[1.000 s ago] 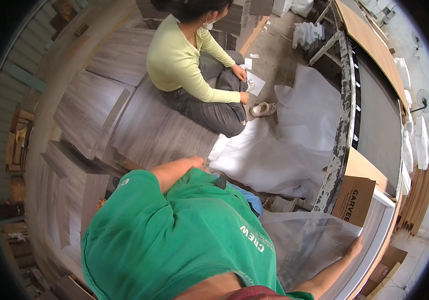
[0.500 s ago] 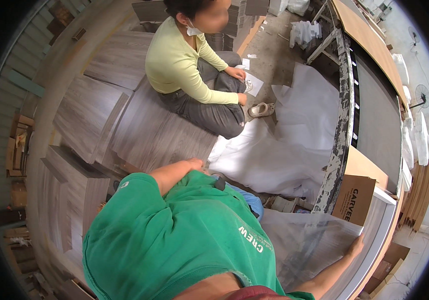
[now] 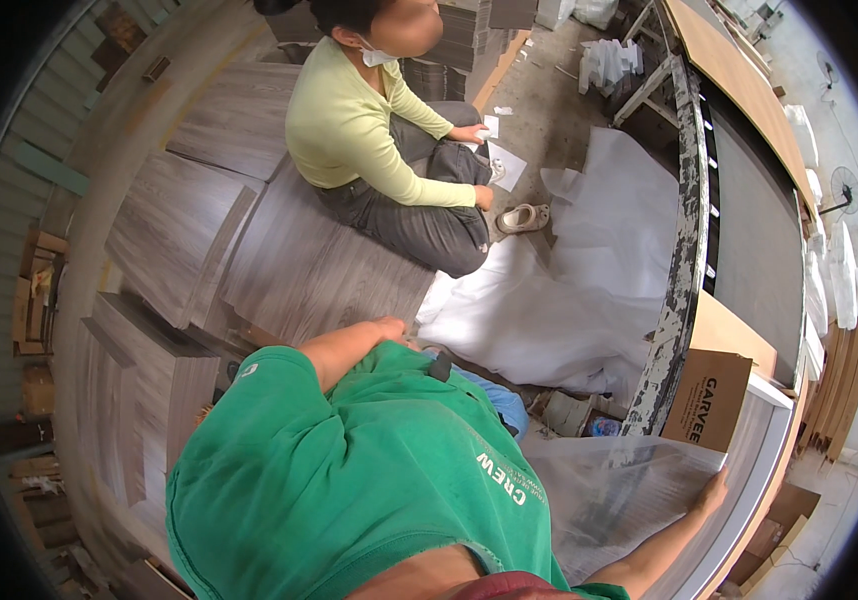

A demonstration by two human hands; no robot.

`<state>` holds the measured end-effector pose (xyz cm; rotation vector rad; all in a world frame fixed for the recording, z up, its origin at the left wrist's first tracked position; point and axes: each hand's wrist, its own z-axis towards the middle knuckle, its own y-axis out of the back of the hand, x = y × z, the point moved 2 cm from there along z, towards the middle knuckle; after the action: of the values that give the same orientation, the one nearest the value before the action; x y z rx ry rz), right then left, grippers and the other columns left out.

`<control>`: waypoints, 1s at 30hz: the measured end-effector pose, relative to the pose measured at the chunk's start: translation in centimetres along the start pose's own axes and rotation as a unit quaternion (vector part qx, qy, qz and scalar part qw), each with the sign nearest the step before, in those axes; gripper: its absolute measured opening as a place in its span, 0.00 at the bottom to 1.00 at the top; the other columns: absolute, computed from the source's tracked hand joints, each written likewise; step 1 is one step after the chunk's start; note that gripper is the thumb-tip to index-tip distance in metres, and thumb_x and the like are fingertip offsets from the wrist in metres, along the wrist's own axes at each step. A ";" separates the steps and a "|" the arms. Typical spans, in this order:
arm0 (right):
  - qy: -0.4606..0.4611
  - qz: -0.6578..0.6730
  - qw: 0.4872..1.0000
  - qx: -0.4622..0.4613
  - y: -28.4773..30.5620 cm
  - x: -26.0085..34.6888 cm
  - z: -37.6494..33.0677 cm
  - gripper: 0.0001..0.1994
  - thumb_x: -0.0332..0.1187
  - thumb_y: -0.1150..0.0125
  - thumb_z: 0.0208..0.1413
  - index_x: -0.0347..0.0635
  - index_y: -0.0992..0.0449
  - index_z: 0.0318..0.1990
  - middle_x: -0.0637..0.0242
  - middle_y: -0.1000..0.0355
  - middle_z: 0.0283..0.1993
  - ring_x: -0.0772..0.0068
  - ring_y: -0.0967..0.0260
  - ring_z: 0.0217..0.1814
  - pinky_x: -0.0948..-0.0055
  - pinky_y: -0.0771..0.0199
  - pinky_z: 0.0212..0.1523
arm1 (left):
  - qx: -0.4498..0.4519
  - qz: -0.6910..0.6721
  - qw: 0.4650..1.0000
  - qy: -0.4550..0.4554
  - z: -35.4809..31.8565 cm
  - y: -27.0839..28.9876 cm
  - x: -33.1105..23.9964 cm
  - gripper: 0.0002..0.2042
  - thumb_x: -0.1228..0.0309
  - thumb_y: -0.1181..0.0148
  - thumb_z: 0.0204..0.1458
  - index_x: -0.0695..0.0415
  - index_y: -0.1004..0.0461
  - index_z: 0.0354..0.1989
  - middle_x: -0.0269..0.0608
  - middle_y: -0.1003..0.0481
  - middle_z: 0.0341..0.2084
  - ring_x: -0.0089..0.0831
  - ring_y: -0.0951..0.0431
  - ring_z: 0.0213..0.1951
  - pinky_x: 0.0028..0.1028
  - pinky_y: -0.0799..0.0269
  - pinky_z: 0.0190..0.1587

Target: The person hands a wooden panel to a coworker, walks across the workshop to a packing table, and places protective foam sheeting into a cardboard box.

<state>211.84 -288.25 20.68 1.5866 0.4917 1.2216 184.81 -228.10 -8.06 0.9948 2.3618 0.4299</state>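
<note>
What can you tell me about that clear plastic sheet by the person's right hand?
The clear plastic sheet is thin, see-through and glossy, with faint wrinkles. It lies spread flat over a pale surface at the lower right, beside a brown cardboard box. The right hand rests on its far corner; the green shirt hides its near edge.

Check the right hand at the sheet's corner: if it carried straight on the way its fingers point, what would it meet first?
The right hand points up and right along the clear plastic sheet. Just beyond its fingertips lies the white frame edge, probably first; the brown cardboard box sits slightly left. Depth is unclear.
</note>
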 end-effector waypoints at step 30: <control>-0.012 -0.029 0.999 0.032 -0.6 -2.4 2.7 0.29 0.53 0.57 0.43 0.28 0.30 0.33 0.52 0.31 0.28 0.63 0.35 0.32 0.69 0.39 0.37 | 0.025 0.004 1.000 -0.017 -0.8 0.7 -0.7 0.23 0.57 0.47 0.37 0.54 0.35 0.44 0.48 0.34 0.41 0.41 0.35 0.44 0.32 0.41 0.46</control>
<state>213.40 -291.21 19.15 1.6288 0.5627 1.1530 185.11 -228.21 -6.86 1.0268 2.3492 0.3563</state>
